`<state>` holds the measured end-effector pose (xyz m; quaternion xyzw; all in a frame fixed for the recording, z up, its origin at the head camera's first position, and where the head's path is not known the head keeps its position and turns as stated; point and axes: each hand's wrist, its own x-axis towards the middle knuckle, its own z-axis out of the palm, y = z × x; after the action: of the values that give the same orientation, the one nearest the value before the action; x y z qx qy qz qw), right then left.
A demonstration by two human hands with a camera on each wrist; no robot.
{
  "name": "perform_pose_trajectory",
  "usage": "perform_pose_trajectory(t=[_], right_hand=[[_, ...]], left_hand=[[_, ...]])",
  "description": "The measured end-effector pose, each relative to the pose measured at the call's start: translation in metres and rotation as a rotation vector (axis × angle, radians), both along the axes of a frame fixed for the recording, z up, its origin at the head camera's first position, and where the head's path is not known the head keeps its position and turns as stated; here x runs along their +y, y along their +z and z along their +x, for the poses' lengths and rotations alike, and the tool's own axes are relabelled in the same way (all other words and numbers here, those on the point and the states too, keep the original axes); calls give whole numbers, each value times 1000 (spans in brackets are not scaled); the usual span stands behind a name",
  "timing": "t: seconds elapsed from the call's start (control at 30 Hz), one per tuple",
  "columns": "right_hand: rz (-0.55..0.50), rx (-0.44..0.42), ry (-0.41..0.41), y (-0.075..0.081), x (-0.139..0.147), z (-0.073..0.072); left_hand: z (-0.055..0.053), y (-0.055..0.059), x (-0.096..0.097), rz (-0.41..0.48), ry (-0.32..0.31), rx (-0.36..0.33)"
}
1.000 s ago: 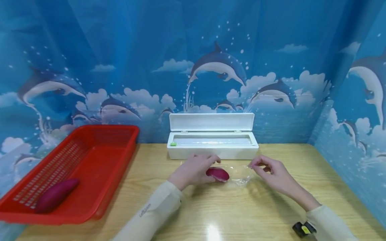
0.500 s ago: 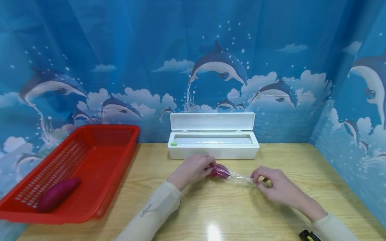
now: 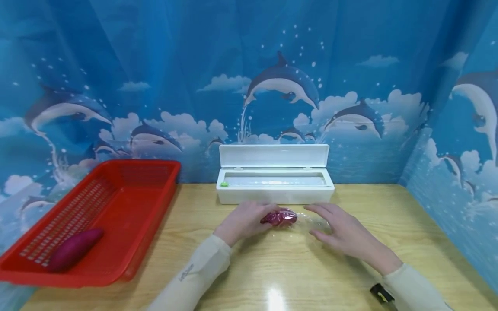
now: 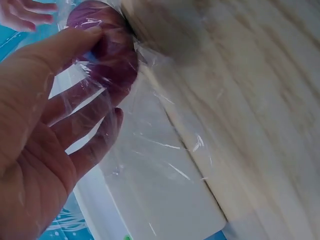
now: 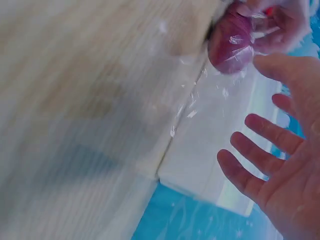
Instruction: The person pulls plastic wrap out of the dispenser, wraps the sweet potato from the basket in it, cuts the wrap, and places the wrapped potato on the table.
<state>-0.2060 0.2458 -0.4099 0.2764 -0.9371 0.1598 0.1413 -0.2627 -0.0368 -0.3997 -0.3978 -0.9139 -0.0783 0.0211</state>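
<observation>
A purple sweet potato [image 3: 282, 217] wrapped in clear plastic film lies in front of the white box, near the middle of the table. My left hand [image 3: 245, 220] grips its left end; in the left wrist view the thumb presses on the wrapped sweet potato [image 4: 117, 62] and the fingers sit behind it. Loose film [image 4: 155, 130] trails off from it, crinkled and shiny. To the right, my right hand [image 3: 342, 231] has its fingers spread beside the trailing film [image 3: 311, 219] and holds nothing. The right wrist view shows that palm [image 5: 295, 185] facing the film.
A white film dispenser box [image 3: 274, 196] stands at the back with its lid raised, a roll inside and a green slider [image 3: 224, 184] at its left. On the left is a red basket [image 3: 128, 207] with another purple sweet potato [image 3: 75, 248]. A dolphin-print curtain [image 3: 186, 86] backs the table.
The right hand pinched the film's end and drew it into a twisted strand, then let go; its fingers are now spread, closer to the sweet potato. The left hand keeps its grip.
</observation>
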Motion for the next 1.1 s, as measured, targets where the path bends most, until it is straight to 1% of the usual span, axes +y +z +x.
perform_pose_trajectory(t=[0.1,0.2,0.3,0.43,0.53,0.57,0.67,0.73,0.8,0.87,0.97,1.03,1.1], right_hand=[[84,-18,49,-1,-8,-10],[115,-50,66,-1,-12,-16],[107,-49,68,-1,-12,-16],[78,3,36,0,-10,-12],[55,18,-2,-1,-11,-9],[49,8,-17,-1,-12,-9],[42,-58,-43,-2,-15,-9],[44,-113,-46,-4,-17,-10],[46,-155,-21,-5,-21,-13],[20,-195,17,-7,-25,-15],[-89,-310,27,-8,-33,-17],[-194,-417,16,-7,-40,-18],[-296,-530,-21,-5,-47,-19]], left_hand=[[-1,-1,-1,34,7,-33],[-1,-1,-4,75,8,-102],[0,-1,-9,134,19,-213],[2,-1,-17,201,41,-375],[4,1,-22,207,59,-471],[5,1,-23,196,61,-488],[7,2,-27,162,57,-505],[8,2,-29,146,51,-479],[8,1,-31,144,45,-445],[7,0,-33,154,47,-423],[6,-3,-35,164,47,-414],[5,-3,-35,178,47,-423],[5,-2,-35,192,54,-439]])
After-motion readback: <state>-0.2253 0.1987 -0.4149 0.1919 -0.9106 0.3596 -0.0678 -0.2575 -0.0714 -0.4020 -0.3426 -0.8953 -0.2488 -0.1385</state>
